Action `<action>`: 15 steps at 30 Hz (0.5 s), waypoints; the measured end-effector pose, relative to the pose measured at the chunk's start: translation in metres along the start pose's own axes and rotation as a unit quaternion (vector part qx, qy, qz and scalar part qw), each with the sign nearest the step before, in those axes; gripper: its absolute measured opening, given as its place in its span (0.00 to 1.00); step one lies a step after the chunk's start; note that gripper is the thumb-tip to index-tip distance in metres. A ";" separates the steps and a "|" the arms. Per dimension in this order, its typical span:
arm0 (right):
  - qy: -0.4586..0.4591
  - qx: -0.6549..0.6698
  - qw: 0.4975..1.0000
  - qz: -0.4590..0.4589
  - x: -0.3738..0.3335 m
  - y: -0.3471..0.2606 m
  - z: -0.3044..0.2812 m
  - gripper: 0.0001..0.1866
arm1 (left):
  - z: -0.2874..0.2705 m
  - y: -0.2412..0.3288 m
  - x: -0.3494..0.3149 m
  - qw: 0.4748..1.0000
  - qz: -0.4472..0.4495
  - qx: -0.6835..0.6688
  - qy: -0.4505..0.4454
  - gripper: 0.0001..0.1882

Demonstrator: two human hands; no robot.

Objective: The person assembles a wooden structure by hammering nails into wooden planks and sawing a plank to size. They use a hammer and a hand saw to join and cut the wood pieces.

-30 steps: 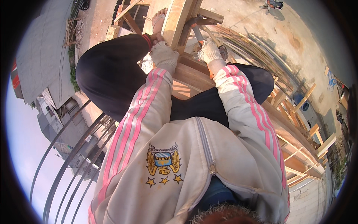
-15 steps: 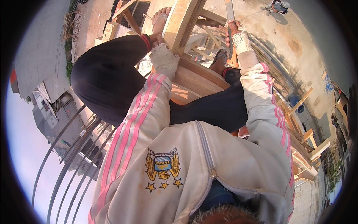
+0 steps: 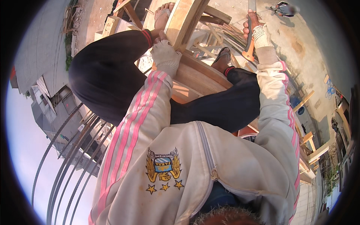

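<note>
My right hand [image 3: 252, 30], in a light knitted fingerless glove, is closed round the black-and-orange handle of a tool [image 3: 248, 52]. A flat grey metal blade [image 3: 252, 5] runs from the handle out past the upper edge, so its full shape is hidden. The tool is held out to the right, apart from the timber. My left hand [image 3: 165, 52], gloved the same way, grips the near left side of a thick wooden beam [image 3: 180, 26]. Its bare fingertips show beside my foot [image 3: 163, 17]; the thumb is out of sight.
I sit high on a timber frame with crossing planks [image 3: 198, 77]. My other foot, in a sandal [image 3: 222, 58], rests to the right. Steel bars [image 3: 71, 161] stand at the left. Below lie ground, stacked lumber [image 3: 236, 32] and a blue barrel [image 3: 296, 103]; another person [image 3: 284, 9] is far off.
My right hand has moved to the right with the tool, away from the timber. My right knee has shifted slightly right. The left hand has stayed on the beam.
</note>
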State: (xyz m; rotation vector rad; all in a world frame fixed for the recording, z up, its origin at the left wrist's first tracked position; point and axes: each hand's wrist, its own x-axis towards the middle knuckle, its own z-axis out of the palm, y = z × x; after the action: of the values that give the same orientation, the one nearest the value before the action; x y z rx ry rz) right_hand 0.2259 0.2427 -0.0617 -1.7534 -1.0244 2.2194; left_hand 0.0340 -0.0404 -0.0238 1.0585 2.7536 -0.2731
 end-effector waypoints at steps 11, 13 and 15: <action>-0.155 -0.291 0.941 0.081 -0.058 0.053 0.013 0.27 | -0.004 -0.002 0.001 0.998 -0.033 0.024 -0.045 0.39; -0.061 -0.209 0.975 0.050 -0.044 0.016 0.005 0.27 | -0.005 -0.004 -0.005 0.998 -0.041 0.018 -0.040 0.40; -0.013 0.032 0.997 -0.074 -0.023 -0.014 -0.008 0.24 | -0.003 0.002 0.004 0.999 -0.018 0.031 -0.037 0.40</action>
State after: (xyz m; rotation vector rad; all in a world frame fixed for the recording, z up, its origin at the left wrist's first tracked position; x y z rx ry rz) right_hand 0.2361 0.2455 -0.0353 -1.5717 -1.0405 2.1653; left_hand 0.0320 -0.0359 -0.0223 0.9937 2.7158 -0.3979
